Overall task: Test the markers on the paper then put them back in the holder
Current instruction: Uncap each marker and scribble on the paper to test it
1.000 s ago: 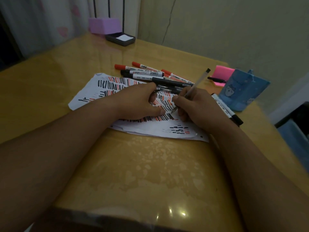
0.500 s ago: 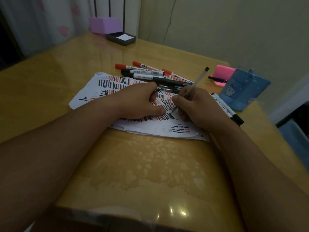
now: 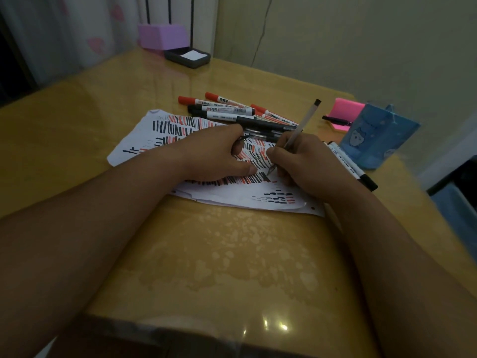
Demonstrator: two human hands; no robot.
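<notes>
1. Now, on my feed, the right grip is closed round a clear-barrelled pen, pinching it low on the barrel. The barrel leans up and away, with its dark end uppermost.
2. The pen's tip touches the paper at the right end of a dense row of black and red strokes.
3. The left grip rests on the same sheet just beside the right one, thumb stretched flat along that row and fingers curled under. Something small and dark shows at those fingers; I cannot tell whether they hold it.
4. The paper lies flat on the worktop, covered in short black and red strokes. I see another sheet's edge under its near side.
5. Just beyond both grips, a heap of markers lies at the paper's far edge: red-capped ones, black-capped ones and a few dark pens.
6. White markers with black caps lie on the worktop to the right of the right grip, between it and the blue holder.
7. The holder stands upright near the worktop's right edge. A pink pad sits just behind it, with a black pen lying on the pad.
8. At the far corner I see a purple box and, beside it, a dark tray with something white in it.
</notes>
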